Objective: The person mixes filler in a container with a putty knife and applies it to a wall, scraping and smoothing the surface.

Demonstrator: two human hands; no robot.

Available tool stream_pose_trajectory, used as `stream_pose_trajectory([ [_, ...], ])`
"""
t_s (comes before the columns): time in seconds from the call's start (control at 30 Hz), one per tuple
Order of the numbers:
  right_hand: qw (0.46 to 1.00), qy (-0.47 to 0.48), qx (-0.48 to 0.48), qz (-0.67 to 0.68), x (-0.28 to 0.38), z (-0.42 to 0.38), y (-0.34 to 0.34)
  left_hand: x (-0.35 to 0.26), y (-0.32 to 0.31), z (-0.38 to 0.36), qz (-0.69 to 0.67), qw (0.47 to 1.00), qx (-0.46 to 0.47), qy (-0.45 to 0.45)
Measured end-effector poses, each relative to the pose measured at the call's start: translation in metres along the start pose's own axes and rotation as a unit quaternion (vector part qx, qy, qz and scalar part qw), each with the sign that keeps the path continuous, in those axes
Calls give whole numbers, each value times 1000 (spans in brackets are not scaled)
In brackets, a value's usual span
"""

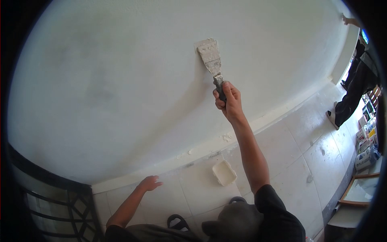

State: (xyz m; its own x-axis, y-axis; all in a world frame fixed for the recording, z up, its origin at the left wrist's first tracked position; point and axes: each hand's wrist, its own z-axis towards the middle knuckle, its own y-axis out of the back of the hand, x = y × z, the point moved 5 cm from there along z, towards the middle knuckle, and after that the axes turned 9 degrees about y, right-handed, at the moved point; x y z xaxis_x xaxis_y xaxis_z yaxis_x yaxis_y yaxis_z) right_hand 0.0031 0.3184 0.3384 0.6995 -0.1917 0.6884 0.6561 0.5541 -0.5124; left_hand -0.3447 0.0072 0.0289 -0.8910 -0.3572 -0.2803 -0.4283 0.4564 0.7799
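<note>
My right hand [229,101] is closed around the dark handle of a putty knife [210,56]. Its wide blade is coated with off-white putty, and the blade's far edge meets the pale wall [141,80]. A faint putty edge shows beside the blade's left corner. Low down at the left, my left hand [150,183] hangs near the foot of the wall with its fingers apart and nothing in them. Between my arms, a square tub [224,173] of creamy putty sits on the tiled floor.
Blobs of putty [226,138] lie along the baseboard [177,156]. A dark metal grille [60,209] stands at lower left. On the right, another person [354,92] stands with one hand on the wall. Bags [365,158] and a wood-framed panel [360,189] line the right side.
</note>
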Motion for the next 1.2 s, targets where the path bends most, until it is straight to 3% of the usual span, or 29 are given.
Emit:
stream_pose_trajectory([
  [0.27,999,3,-6,-53,12,-19,-6,-15,22,-11,-8,1000,5,17],
  [0.43,993,68,-16,-95,31,-20,-26,-13,16,-14,18,1000,15,12],
  [0.83,993,27,-32,-111,-3,-26,3,0,9,-6,25,1000,7,7],
  [0.97,987,76,-30,-141,16,-13,-7,4,3,-8,25,999,26,23],
  [1.2,988,1,-49,-148,0,-22,7,-1,5,-7,12,998,46,43],
])
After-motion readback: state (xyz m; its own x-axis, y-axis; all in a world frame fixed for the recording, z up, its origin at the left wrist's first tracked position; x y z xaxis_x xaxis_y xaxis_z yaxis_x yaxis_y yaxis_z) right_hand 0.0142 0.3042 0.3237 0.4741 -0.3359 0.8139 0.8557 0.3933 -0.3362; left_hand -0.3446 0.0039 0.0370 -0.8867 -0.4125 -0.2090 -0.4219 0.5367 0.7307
